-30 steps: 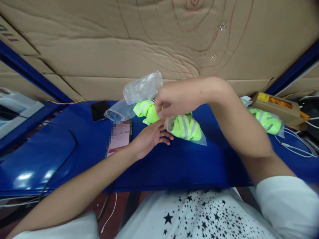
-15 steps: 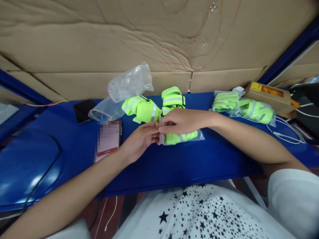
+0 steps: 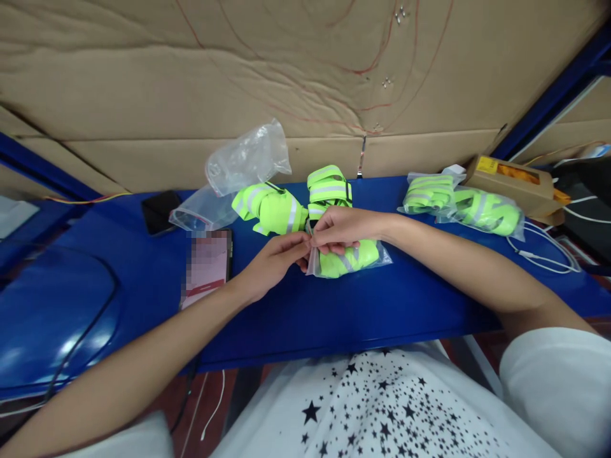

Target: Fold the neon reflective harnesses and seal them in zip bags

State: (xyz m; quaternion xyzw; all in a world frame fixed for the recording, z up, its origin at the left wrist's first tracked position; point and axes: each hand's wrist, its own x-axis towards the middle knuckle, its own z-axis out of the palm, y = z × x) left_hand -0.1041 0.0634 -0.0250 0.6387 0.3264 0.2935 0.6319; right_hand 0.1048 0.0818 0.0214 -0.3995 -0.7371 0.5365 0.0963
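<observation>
On the blue table [image 3: 363, 305] a clear plastic bag [image 3: 351, 261] holds a folded neon-yellow reflective band. My left hand [image 3: 274, 261] pinches the bag's open left edge with thumb and fingers together. My right hand [image 3: 341, 229] rests on top of the bag and pinches the same edge, fingertips touching those of the left hand. Just behind the hands lie two loose rolled neon bands [image 3: 274, 208] with grey reflective stripes.
Empty clear bags [image 3: 245, 159] lie at the back left, beside a dark phone [image 3: 160, 210] and a lit phone [image 3: 207, 267]. Two bagged bands [image 3: 458, 203], a cardboard box [image 3: 518, 184] and white cables [image 3: 544, 254] sit at the right. A cardboard wall [image 3: 286, 76] backs the table.
My right hand came down from above the table onto the bag, then both hands slid together along its open edge. The bag now lies flat on the table.
</observation>
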